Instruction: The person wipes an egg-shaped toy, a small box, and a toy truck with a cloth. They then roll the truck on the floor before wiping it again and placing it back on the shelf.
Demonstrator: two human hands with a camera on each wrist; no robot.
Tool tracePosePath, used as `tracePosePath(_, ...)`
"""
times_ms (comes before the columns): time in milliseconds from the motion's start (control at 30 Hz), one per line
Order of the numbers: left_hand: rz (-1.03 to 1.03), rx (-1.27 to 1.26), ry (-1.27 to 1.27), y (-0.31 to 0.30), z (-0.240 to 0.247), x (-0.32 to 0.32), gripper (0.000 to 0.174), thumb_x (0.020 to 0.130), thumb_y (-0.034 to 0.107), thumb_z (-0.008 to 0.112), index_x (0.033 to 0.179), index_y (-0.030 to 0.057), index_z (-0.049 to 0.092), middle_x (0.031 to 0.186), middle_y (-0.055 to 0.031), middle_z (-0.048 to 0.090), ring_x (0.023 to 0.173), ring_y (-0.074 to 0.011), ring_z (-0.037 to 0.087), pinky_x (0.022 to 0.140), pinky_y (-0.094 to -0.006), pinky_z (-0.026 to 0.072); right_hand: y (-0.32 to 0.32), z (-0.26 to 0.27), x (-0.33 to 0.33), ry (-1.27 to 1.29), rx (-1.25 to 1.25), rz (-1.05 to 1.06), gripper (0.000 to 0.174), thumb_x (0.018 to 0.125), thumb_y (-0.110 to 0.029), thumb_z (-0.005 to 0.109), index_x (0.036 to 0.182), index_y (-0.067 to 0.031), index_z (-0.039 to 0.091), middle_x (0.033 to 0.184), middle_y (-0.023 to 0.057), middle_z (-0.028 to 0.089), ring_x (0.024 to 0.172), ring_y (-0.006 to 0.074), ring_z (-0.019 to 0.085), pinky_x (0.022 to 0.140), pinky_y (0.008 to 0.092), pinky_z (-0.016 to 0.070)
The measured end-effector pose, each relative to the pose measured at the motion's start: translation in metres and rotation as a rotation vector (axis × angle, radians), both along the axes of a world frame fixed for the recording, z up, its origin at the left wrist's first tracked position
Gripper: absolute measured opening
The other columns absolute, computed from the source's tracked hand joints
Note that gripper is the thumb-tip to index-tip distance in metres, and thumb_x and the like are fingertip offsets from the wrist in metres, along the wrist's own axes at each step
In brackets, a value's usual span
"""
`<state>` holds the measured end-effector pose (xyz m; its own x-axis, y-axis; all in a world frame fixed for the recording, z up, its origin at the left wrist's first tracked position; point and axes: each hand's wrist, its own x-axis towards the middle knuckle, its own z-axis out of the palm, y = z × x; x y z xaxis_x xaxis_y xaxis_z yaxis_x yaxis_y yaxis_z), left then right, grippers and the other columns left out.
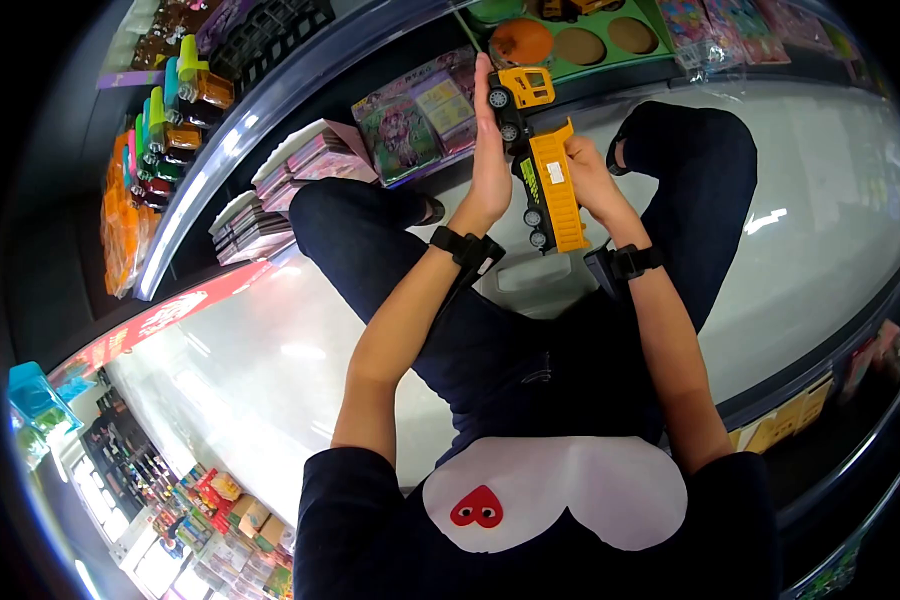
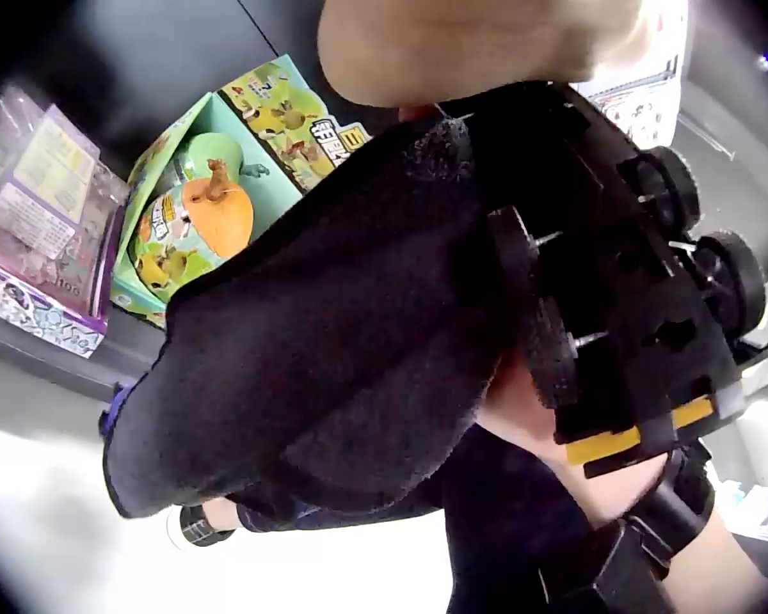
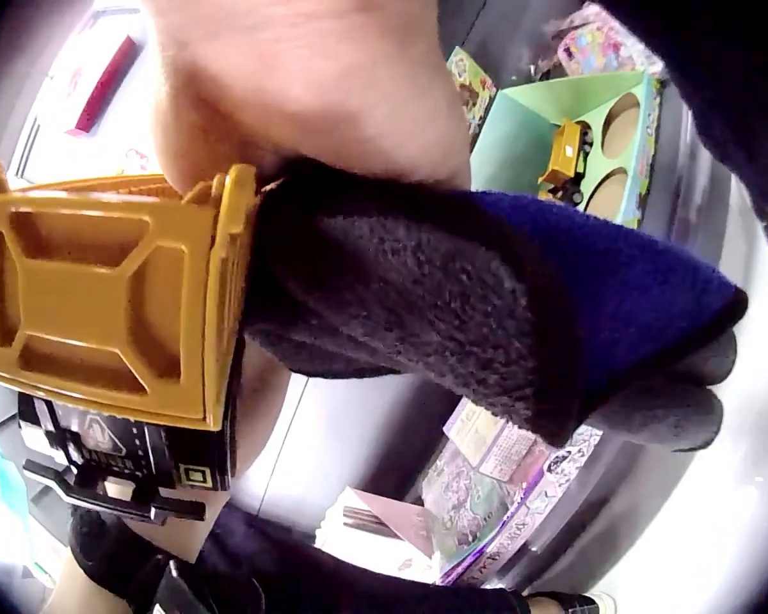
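The toy truck (image 1: 553,205) was between the left hand (image 1: 489,162), its fingers straight, and the right hand (image 1: 594,180), its fingers clamped on the cloth (image 3: 416,288). Uneven pressure could have tipped it loose.

In your head view, the green box (image 1: 606,62), with an orange round item (image 1: 522,42) in it, sits right of the purple-edged box (image 1: 435,165). Left of the purple-edged box you have stacked pink packets (image 1: 320,165); farther left, bottles (image 1: 210,89) with bright tops; lower left, a red strip (image 1: 170,316).
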<state>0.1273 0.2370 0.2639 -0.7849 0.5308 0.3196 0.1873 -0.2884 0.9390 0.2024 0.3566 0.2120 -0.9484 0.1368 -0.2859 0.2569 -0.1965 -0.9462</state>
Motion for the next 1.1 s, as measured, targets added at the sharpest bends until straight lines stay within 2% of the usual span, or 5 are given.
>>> tracePosePath(133, 0.022, -0.002, 0.037, 0.001, 0.006, 0.002, 0.077, 0.099, 0.059, 0.022, 0.154, 0.0080, 0.004, 0.160, -0.0082, 0.007, 0.146, -0.0218, 0.011, 0.117, -0.0361, 0.0100, -0.002, 0.004, 0.002, 0.034, -0.047, -0.009, 0.029, 0.100, -0.024, 0.051, 0.095, 0.0027, 0.062, 0.078, 0.0008, 0.064, 0.068, 0.0052, 0.056, 0.060, 0.0238, 0.0454)
tracePosePath(367, 0.047, -0.154, 0.256, -0.013, 0.004, -0.001, 0.064, 0.099, 0.049, 0.026, 0.143, 0.0027, 0.033, 0.152, -0.0174, 0.027, 0.142, -0.0311, 0.025, 0.115, -0.0418, 0.0176, -0.001, 0.018, 0.006, 0.056, -0.085, 0.000, 0.024, 0.098, -0.021, 0.054, 0.097, 0.0019, 0.063, 0.079, -0.0001, 0.065, 0.068, 0.0056, 0.058, 0.060, 0.0233, 0.0464)
tracePosePath(600, -0.144, -0.339, 0.583, -0.037, 0.000, 0.020, 0.053, 0.096, 0.039, 0.036, 0.128, 0.0030, 0.059, 0.137, -0.0204, 0.051, 0.130, -0.0355, 0.044, 0.106, -0.0464, 0.0296, 0.043, 0.041, -0.005, 0.177, -0.017, -0.287, 0.021, 0.097, -0.016, 0.055, 0.098, 0.0027, 0.064, 0.081, 0.0017, 0.066, 0.068, 0.0056, 0.059, 0.060, 0.0215, 0.0471)
tracePosePath(833, 0.119, -0.204, 0.382, -0.023, -0.018, 0.026, 0.045, 0.087, 0.021, 0.054, 0.125, -0.0027, 0.050, 0.121, -0.0223, 0.052, 0.114, -0.0364, 0.049, 0.101, -0.0422, 0.0343, 0.028, 0.019, -0.002, 0.115, 0.081, -0.245, 0.030, 0.100, -0.026, 0.052, 0.097, 0.0019, 0.063, 0.078, 0.0015, 0.064, 0.067, 0.0052, 0.055, 0.060, 0.0222, 0.0445)
tracePosePath(1100, 0.267, -0.149, 0.217, -0.014, -0.008, -0.010, 0.087, 0.073, 0.012, 0.075, 0.146, 0.0007, 0.028, 0.126, -0.0150, 0.052, 0.113, -0.0266, 0.050, 0.099, -0.0386, 0.0377, 0.021, 0.017, -0.005, 0.075, -0.072, -0.171, 0.028, 0.099, -0.026, 0.054, 0.096, 0.0005, 0.064, 0.077, 0.0010, 0.066, 0.063, 0.0047, 0.059, 0.054, 0.0203, 0.0459)
